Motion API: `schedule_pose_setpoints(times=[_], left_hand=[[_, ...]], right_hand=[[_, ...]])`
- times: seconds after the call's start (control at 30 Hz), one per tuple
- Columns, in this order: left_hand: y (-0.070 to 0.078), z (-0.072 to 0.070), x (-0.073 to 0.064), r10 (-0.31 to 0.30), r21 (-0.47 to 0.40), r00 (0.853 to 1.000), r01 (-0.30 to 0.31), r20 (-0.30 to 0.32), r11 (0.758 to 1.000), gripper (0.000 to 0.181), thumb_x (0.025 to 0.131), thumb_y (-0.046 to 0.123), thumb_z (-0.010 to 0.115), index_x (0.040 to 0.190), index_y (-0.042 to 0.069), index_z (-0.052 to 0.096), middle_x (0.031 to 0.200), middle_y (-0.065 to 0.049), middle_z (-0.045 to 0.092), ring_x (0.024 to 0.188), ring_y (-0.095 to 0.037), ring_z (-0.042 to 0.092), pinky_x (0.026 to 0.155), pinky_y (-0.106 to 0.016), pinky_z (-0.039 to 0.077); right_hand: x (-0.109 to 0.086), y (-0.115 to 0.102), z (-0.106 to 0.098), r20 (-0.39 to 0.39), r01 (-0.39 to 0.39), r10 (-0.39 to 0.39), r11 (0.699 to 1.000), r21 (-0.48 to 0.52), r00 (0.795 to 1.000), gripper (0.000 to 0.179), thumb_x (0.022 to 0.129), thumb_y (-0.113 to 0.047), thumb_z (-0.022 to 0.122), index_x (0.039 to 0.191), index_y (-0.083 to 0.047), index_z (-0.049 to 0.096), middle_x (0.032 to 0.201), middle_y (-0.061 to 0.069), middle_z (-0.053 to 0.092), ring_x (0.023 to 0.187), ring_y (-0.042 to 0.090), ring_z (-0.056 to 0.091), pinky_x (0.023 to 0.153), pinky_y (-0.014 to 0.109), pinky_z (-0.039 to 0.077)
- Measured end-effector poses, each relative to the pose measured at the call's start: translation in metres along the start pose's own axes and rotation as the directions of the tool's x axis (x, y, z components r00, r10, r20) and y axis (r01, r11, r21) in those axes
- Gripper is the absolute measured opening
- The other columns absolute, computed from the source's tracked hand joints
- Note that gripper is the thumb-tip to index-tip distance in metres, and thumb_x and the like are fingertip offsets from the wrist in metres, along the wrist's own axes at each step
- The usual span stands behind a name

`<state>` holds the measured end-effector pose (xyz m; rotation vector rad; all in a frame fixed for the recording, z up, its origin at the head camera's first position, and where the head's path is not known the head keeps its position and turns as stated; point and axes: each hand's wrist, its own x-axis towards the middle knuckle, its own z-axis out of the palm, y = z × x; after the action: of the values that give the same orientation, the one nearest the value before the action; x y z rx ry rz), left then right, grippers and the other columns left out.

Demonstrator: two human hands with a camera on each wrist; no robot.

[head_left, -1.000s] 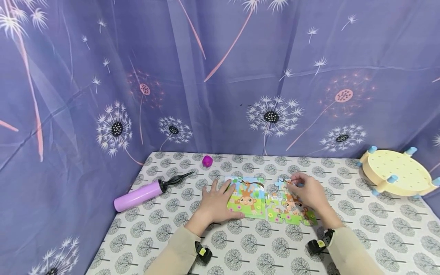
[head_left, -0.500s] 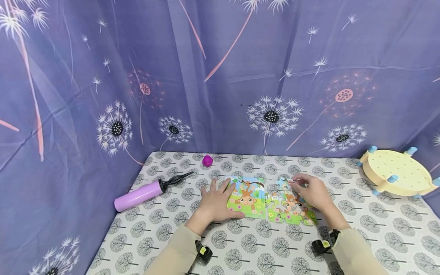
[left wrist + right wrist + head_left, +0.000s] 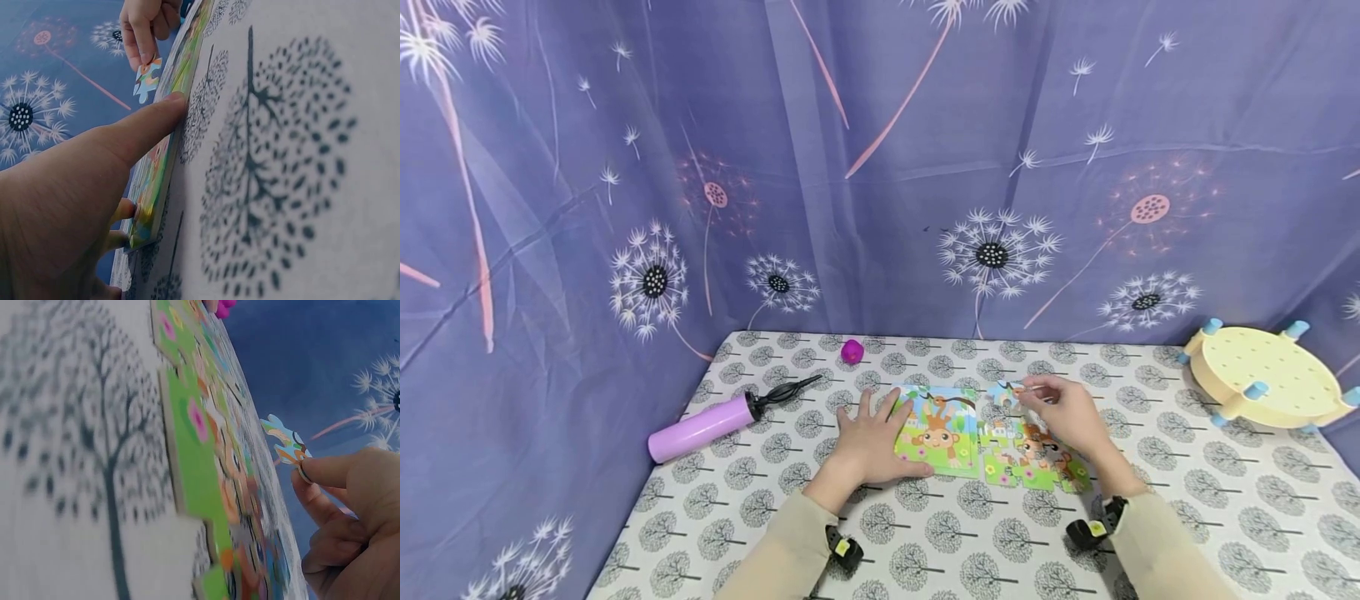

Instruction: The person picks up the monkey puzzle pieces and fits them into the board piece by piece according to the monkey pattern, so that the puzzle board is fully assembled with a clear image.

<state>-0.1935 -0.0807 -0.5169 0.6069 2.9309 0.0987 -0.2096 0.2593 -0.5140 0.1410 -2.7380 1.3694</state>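
Observation:
Between thumb and forefinger my right hand (image 3: 1070,421) pinches a jigsaw puzzle piece (image 3: 1004,393), blue with orange and green print. The right wrist view shows that puzzle piece (image 3: 284,442) lifted clear of the cloth. Just below it lies a partly joined jigsaw puzzle (image 3: 1036,473), with a monkey, grass and pink flowers; my right hand hides some of it. My left hand (image 3: 871,446) rests with spread fingers on the left side of a square monkey picture board (image 3: 942,442). Seen from the left wrist, the thumb (image 3: 150,125) lies along the board's edge.
A purple hand pump (image 3: 703,429) with a black nozzle lies at the left. Toward the back sits a small magenta object (image 3: 852,352). A pale yellow oval item with blue-tipped legs (image 3: 1266,375) is at the right. A dandelion-patterned curtain (image 3: 880,208) hangs behind the tree-print cloth (image 3: 947,533).
My right hand shifted slightly right, then back left, carrying the puzzle piece to above the puzzle's upper left. My left hand has stayed on the picture board.

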Motion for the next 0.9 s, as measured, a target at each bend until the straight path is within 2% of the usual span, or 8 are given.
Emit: schedule_pose_setpoints(times=[0.1, 0.17, 0.4, 0.53, 0.63, 0.73, 0.9], left_hand=[[-0.001, 0.001, 0.0, 0.001, 0.006, 1.0, -0.001, -0.001, 1.0, 0.121, 0.072, 0.099, 0.049, 0.167, 0.029, 0.023, 0.174, 0.0, 0.014, 0.154, -0.05, 0.012, 0.107, -0.085, 0.021], [-0.001, 0.001, 0.001, 0.002, 0.008, 1.0, -0.002, -0.002, 1.0, 0.121, 0.072, 0.099, 0.049, 0.167, 0.029, 0.023, 0.174, 0.0, 0.014, 0.154, -0.05, 0.012, 0.108, -0.085, 0.021], [-0.001, 0.001, 0.0, 0.004, -0.005, 1.0, -0.004, -0.005, 1.0, 0.12, 0.072, 0.098, 0.051, 0.167, 0.029, 0.023, 0.174, 0.0, 0.015, 0.154, -0.05, 0.012, 0.108, -0.085, 0.02], [-0.001, 0.0, -0.001, 0.004, -0.006, 1.0, -0.004, -0.006, 1.0, 0.12, 0.072, 0.097, 0.051, 0.167, 0.029, 0.023, 0.174, 0.0, 0.016, 0.154, -0.051, 0.012, 0.108, -0.085, 0.02], [-0.001, 0.001, 0.0, 0.002, -0.003, 1.0, -0.003, -0.005, 1.0, 0.121, 0.072, 0.098, 0.051, 0.167, 0.029, 0.023, 0.174, 0.001, 0.015, 0.154, -0.051, 0.012, 0.108, -0.085, 0.02], [-0.001, 0.001, 0.0, -0.001, 0.002, 1.0, 0.001, -0.001, 1.0, 0.121, 0.072, 0.098, 0.05, 0.167, 0.03, 0.023, 0.174, 0.001, 0.015, 0.154, -0.05, 0.012, 0.108, -0.085, 0.02], [-0.001, 0.001, 0.0, -0.002, 0.007, 1.0, 0.002, 0.001, 1.0, 0.121, 0.072, 0.099, 0.049, 0.167, 0.03, 0.023, 0.174, 0.001, 0.015, 0.154, -0.05, 0.013, 0.108, -0.084, 0.021]], right_hand=[[0.004, -0.002, 0.008, 0.015, 0.014, -0.014, 1.0, 0.014, 1.0, 0.032, 0.1, -0.021, 0.072, 0.126, -0.003, 0.07, 0.103, 0.014, 0.075, 0.081, 0.023, 0.069, 0.045, 0.03, 0.05], [0.005, -0.005, 0.013, 0.03, 0.014, -0.014, 1.0, 0.019, 0.999, 0.031, 0.1, -0.021, 0.072, 0.126, -0.003, 0.071, 0.102, 0.013, 0.076, 0.081, 0.026, 0.07, 0.046, 0.031, 0.051], [0.009, -0.022, 0.034, 0.073, 0.002, -0.004, 1.0, 0.03, 0.997, 0.032, 0.1, -0.022, 0.072, 0.126, -0.004, 0.071, 0.105, 0.012, 0.075, 0.087, 0.023, 0.069, 0.065, 0.032, 0.057], [0.012, -0.03, 0.047, 0.107, -0.017, 0.011, 0.998, 0.059, 0.994, 0.03, 0.099, -0.02, 0.072, 0.125, -0.004, 0.072, 0.106, 0.012, 0.075, 0.07, 0.019, 0.065, 0.052, 0.027, 0.051], [0.015, -0.035, 0.056, 0.128, -0.032, 0.021, 0.996, 0.085, 0.992, 0.029, 0.098, -0.017, 0.073, 0.123, -0.003, 0.073, 0.104, 0.011, 0.076, 0.065, 0.018, 0.063, 0.045, 0.026, 0.045], [0.018, -0.04, 0.065, 0.141, -0.044, 0.03, 0.995, 0.093, 0.99, 0.028, 0.097, -0.016, 0.073, 0.122, -0.003, 0.073, 0.102, 0.01, 0.077, 0.073, 0.018, 0.067, 0.053, 0.026, 0.05], [0.023, -0.048, 0.077, 0.151, -0.068, 0.05, 0.991, 0.118, 0.987, 0.026, 0.095, -0.014, 0.075, 0.119, -0.003, 0.074, 0.101, 0.009, 0.077, 0.079, 0.022, 0.068, 0.059, 0.029, 0.052]])
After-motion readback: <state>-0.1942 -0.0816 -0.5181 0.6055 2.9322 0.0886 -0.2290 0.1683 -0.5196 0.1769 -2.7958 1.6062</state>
